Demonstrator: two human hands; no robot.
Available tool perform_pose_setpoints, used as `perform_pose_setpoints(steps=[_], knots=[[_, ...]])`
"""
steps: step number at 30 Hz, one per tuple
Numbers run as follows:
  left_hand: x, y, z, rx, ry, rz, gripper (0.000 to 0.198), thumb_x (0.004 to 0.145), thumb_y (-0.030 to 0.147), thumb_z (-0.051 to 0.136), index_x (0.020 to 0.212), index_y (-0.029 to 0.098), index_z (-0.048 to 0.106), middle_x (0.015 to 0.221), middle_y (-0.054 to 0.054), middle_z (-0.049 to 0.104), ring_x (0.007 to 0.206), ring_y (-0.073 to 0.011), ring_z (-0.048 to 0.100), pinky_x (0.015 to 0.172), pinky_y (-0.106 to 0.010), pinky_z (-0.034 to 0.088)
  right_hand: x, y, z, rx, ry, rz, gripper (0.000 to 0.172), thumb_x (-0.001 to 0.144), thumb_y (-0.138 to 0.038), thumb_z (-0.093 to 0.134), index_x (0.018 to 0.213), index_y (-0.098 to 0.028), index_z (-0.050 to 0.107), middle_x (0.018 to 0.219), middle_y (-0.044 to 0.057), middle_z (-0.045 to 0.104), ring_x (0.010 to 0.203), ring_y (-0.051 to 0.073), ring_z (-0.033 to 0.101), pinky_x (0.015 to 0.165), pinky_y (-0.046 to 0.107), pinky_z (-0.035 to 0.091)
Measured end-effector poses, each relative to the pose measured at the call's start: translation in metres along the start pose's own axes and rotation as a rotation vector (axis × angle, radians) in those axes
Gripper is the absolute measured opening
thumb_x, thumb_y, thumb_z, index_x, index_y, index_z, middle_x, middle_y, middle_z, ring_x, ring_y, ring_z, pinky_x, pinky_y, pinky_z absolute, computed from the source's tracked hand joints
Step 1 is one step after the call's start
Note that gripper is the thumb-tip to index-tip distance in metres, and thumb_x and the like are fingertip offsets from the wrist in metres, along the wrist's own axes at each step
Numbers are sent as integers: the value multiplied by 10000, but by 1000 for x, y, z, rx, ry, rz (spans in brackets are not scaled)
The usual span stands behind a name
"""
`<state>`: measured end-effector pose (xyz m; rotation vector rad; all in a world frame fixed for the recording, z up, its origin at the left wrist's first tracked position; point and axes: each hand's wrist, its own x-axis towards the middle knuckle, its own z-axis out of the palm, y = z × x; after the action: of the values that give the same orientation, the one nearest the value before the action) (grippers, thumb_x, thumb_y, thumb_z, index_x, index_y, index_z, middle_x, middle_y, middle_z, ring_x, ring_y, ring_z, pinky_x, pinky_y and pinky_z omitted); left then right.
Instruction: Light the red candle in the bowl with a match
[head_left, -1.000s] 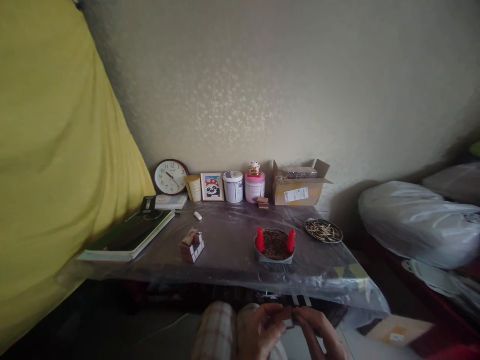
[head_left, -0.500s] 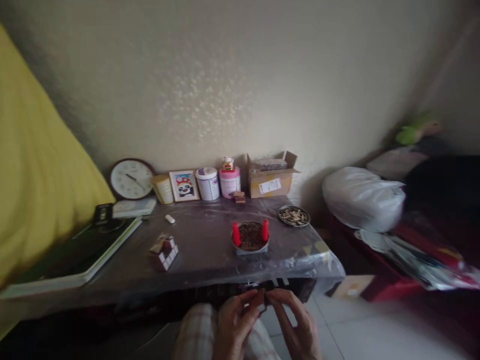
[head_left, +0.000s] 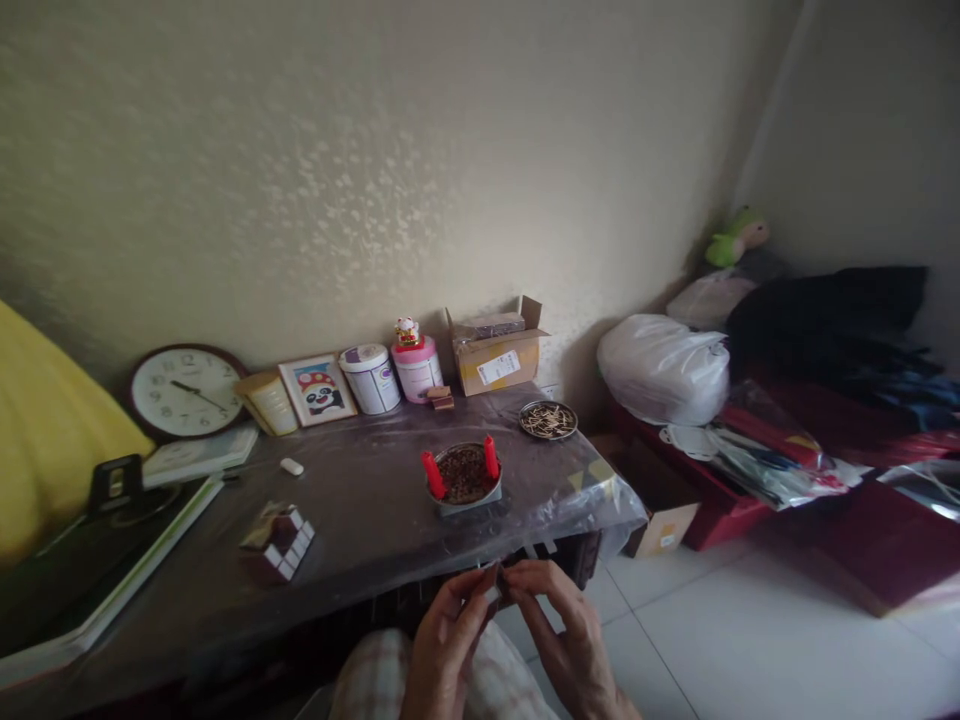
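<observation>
Both hands are raised over my lap, in front of the table edge. My left hand (head_left: 448,635) is closed around a small brown matchbox (head_left: 493,590) that shows a pale face. The fingertips of my right hand (head_left: 561,618) pinch the box's right end; whether they hold a separate part of it I cannot tell. On the table, a stack of similar small boxes (head_left: 279,545) with white ends stands to the left. A round metal tin (head_left: 471,500) of dark brown grains, with two red candles (head_left: 491,458) at its sides, lies beyond my hands. Matchsticks fill a round dish (head_left: 549,420).
Along the wall stand a clock (head_left: 186,390), a panda picture (head_left: 319,390), two canisters (head_left: 371,378) and an open cardboard box (head_left: 499,360). A green board (head_left: 105,560) lies at left. White bags (head_left: 664,368) rest on red boxes at right.
My view has turned to the right, so the table's things sit further left. Both hands stay together at the small box, whose pale face now shows more.
</observation>
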<state>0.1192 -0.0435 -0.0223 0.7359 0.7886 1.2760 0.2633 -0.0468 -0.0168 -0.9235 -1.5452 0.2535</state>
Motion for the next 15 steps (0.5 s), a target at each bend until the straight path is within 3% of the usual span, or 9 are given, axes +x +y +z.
perform_pose_setpoints(steps=[9,15], knots=[[0,-3,5,67,75,20,381,639,413,808,944,191,754,1050,-119,773,1057,-282,665,941,-365,505,-5,7,-2,-33,25,12,100,905,-149,572,919,-214,647,836,36,725,749,154,703,699,228,577],[-1,1,5,49,24,2,358,669,382,794,964,184,753,1076,-129,762,1077,-301,658,952,-403,501,-9,12,-3,-35,0,12,96,909,-152,573,927,-225,633,883,29,731,803,156,710,743,232,575]])
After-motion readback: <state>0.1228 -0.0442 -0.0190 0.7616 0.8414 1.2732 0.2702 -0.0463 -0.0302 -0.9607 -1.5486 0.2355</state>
